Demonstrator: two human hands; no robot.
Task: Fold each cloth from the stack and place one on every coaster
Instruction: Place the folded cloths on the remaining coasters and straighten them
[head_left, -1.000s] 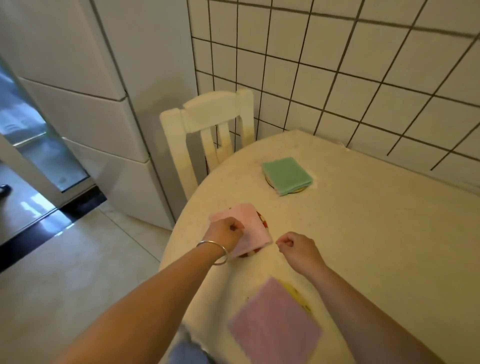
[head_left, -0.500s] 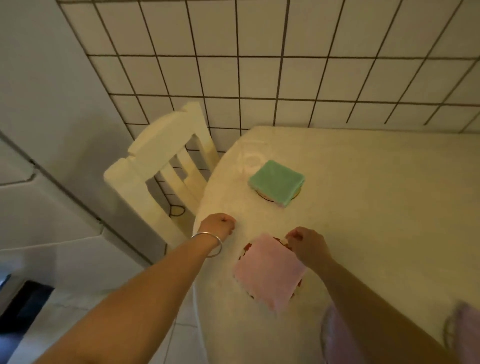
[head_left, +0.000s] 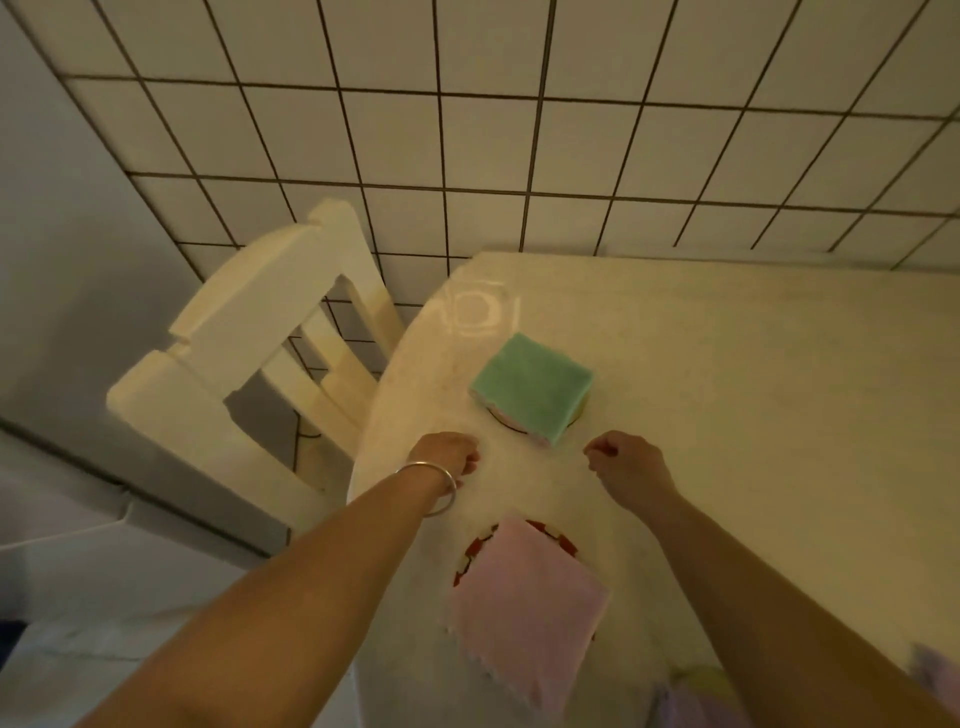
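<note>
A folded green cloth (head_left: 532, 392) lies on a round coaster (head_left: 581, 414) near the table's far left. Closer to me, a folded pink cloth (head_left: 524, 608) covers most of a red-and-white coaster (head_left: 477, 548). My left hand (head_left: 447, 457), with a silver bangle on the wrist, hovers over the table with curled fingers and holds nothing. My right hand (head_left: 626, 465) is likewise closed and empty, right of the left hand. Both hands sit between the two cloths, touching neither. A purple cloth (head_left: 696, 704) over a yellow coaster shows partly at the bottom edge.
The cream table (head_left: 779, 415) stands against a white tiled wall (head_left: 519, 130). A cream wooden chair (head_left: 249, 353) stands at the table's left end. White cabinet panels (head_left: 78, 260) and floor lie to the left.
Both hands have let go of the pink cloth and moved away from it toward the green cloth. The camera has tilted, so the pink cloth sits lower in view.
</note>
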